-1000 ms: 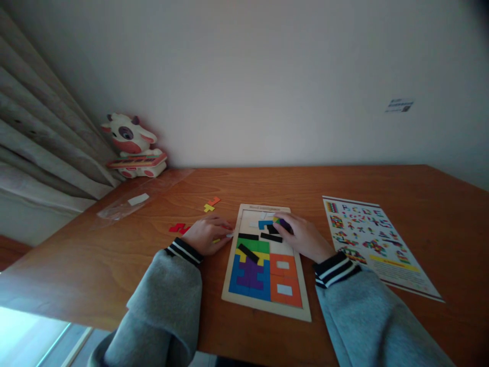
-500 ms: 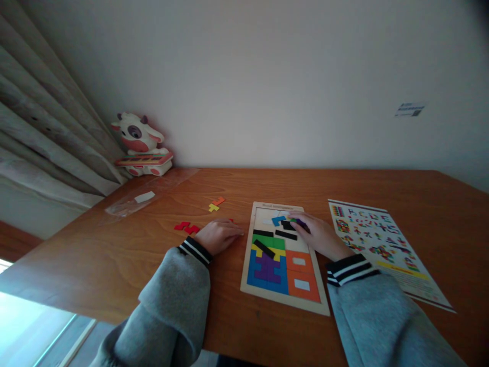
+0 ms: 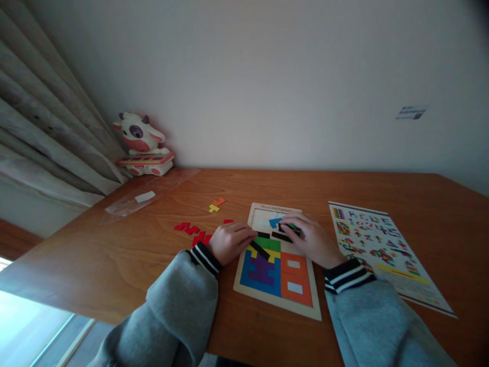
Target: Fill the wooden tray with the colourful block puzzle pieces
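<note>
A wooden puzzle board (image 3: 275, 299) lies before me, its lower half filled with blue, purple, yellow, green and orange pieces. My left hand (image 3: 234, 240) is over the board's left edge, fingers together and curled against it; its fingertips are near the end of a slanted black strip (image 3: 260, 250). My right hand (image 3: 310, 237) bends over the upper right of the board, thumb and fingers closed around dark puzzle pieces (image 3: 288, 227) with a bit of green showing. Their exact shapes are partly hidden. Beside those fingers are a blue piece (image 3: 274, 223) and another black strip (image 3: 281, 237).
Several red pieces (image 3: 192, 230) lie left of the board, with a yellow piece (image 3: 214, 208) and an orange piece (image 3: 219, 201) farther back. A printed pattern sheet (image 3: 382, 250) lies on the right. A toy cow (image 3: 141, 145) and clear plastic bag (image 3: 130, 205) are back left.
My left hand has moved right from the table onto the board's edge, uncovering more red pieces. The board's near end has shifted left. My right hand stays over the upper pieces.
</note>
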The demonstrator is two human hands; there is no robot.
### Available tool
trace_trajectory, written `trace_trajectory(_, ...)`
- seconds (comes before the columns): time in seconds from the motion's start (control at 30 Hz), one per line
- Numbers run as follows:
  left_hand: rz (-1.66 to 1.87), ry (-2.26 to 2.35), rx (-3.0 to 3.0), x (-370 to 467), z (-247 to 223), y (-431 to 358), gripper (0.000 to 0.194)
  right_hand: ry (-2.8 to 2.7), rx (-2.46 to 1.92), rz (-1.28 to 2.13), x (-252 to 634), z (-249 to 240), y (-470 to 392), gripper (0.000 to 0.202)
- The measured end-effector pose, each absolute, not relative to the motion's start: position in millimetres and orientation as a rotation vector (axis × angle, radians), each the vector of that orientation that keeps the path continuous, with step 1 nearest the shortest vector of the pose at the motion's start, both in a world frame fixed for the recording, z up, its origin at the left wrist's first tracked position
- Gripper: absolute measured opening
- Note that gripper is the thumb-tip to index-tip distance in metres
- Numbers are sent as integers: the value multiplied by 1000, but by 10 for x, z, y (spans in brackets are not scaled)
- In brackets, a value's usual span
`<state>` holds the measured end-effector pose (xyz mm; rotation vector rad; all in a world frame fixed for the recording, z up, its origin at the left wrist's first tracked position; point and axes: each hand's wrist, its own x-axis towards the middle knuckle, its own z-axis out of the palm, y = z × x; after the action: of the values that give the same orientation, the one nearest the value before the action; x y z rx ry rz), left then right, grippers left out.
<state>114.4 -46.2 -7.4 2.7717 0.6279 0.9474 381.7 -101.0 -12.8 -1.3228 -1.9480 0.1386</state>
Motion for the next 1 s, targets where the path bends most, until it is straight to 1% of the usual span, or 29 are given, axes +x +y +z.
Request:
trace_trajectory(0.1, 1049, 543, 2659, 1218, -39, -546, 17, -1967, -1212, 444, 3642, -36, -1103, 21)
trace_trajectory(0.17, 1058, 469, 2620, 1254, -32, -589, 16, -1953, -1193, 569, 3547, -17, -1149, 24)
trace_trajectory(0.37, 984, 376, 2618, 1301, -65, -615, 17, -1926, -1205, 713, 3495, -29, -1176, 20)
trace_trajectory(0.57, 988, 349, 2635, 1261, -32, -592, 17, -1935, -1278, 708, 3549, 22, -1226, 17)
trace_trajectory(0.67, 965, 342, 2637, 1257, -13, -589, 18, -1948, -1303, 689, 3532, -26, -1239, 19)
trace_trajectory(0.77, 840, 325, 2741, 1233, -20, -545, 22, -2024, -1253, 532, 3502, -112, -1230, 17)
trace_trajectory(0.87, 746, 307, 2803, 1176, -52, -471, 27, -2101, -1243, 349, 3479, -173, -1216, 20)
trace_trajectory(1.0, 706, 306, 2820, 1115, -93, -406, 22, -2150, -1291, 227, 3471, -212, -1202, 19)
